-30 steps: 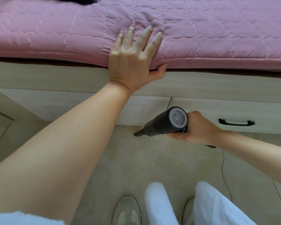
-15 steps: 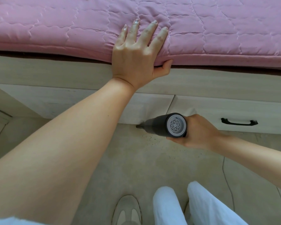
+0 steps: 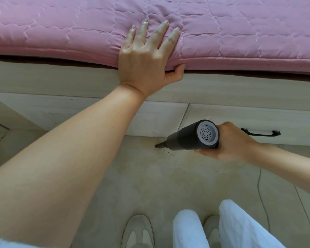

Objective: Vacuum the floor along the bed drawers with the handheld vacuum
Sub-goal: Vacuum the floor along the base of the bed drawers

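My right hand (image 3: pixel 229 142) grips a dark handheld vacuum (image 3: pixel 188 137) with a grey vented rear cap. Its narrow nozzle points left and down at the beige floor (image 3: pixel 150 179), just in front of the pale wooden bed drawers (image 3: pixel 161 117). Dark specks of dirt lie on the floor around and right of the nozzle tip. My left hand (image 3: pixel 147 58) rests flat on the edge of the pink quilted mattress (image 3: pixel 240 33), fingers straight on top and thumb under the edge.
A black drawer handle (image 3: pixel 261 133) shows on the right drawer, behind my right hand. A thin cord (image 3: pixel 259 190) runs across the floor at right. My shoes (image 3: pixel 138 231) and white trouser legs (image 3: pixel 240 228) are at the bottom.
The vacuum's nozzle has pulled back slightly from the drawer base and tilted down toward the floor. My left hand stays on the mattress edge.
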`<state>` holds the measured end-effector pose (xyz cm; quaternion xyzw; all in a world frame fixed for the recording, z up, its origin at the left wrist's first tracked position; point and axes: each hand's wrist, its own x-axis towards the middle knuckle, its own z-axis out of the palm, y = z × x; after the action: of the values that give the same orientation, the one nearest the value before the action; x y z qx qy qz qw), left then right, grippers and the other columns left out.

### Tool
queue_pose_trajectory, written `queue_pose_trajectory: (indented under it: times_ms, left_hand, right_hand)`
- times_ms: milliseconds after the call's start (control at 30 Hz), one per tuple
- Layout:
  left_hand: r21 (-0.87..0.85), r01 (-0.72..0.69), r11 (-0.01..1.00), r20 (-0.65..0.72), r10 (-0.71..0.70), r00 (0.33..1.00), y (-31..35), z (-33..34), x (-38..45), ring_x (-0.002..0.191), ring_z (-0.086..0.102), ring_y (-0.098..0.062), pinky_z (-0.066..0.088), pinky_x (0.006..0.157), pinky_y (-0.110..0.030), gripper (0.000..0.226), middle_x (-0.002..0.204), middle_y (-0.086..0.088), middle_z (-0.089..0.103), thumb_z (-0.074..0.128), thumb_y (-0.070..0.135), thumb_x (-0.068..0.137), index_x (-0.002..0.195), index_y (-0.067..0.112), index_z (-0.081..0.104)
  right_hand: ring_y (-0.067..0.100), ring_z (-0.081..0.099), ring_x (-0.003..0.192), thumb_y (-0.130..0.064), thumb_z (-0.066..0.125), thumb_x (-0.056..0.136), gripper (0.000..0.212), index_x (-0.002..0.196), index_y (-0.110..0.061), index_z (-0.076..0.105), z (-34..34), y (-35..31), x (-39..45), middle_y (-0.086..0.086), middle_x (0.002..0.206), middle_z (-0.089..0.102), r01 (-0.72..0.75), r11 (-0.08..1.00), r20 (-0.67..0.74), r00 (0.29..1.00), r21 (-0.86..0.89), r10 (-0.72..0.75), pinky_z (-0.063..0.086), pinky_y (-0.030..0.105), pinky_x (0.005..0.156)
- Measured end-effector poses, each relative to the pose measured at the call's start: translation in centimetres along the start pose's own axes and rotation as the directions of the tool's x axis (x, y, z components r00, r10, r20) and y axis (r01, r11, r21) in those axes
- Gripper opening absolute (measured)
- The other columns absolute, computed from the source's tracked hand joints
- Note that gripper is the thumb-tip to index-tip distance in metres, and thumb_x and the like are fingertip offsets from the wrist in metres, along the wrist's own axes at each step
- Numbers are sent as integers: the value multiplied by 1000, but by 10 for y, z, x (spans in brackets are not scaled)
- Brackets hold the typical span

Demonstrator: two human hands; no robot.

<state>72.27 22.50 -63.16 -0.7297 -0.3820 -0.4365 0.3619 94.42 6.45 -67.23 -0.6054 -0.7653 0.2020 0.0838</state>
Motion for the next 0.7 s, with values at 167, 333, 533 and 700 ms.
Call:
queue_pose_trajectory:
  times_ms: [167,333,533,700]
  left_hand:
    - [1,-5,1000,-3,5,1000,1,1,-1,112,68,-40,55,93,-55,61,125,-5,71,37,61,93,124,22,73]
    - [2,-2,1000,-6,2,1000,0,0,0,111,68,-40,54,94,-55,62,124,-4,71,36,61,94,124,21,73]
    - [9,15,1000,19,-15,1000,0,0,0,113,67,-39,55,94,-55,55,124,-5,72,56,56,84,124,21,73]
    - [2,12,1000,18,-12,1000,1,-1,0,111,68,-40,55,93,-55,55,122,-5,72,57,55,83,123,21,73]
  right_hand:
    - [22,65,72,-46,77,71,41,102,-23,65,10,-3,-8,-6,76,69,36,999,-67,997,-33,-38,51,33,61]
    - [23,67,76,-44,71,75,48,116,-23,60,21,-5,-11,-4,88,72,113,990,-77,990,-80,-119,52,34,63]
    - [25,65,74,-42,69,76,46,114,-20,59,30,-8,-12,-2,87,71,144,981,-78,985,-130,-155,50,33,61]
    - [22,65,71,-46,71,75,48,117,-24,60,20,3,-18,-5,83,71,99,989,-88,990,-106,-108,50,31,59]
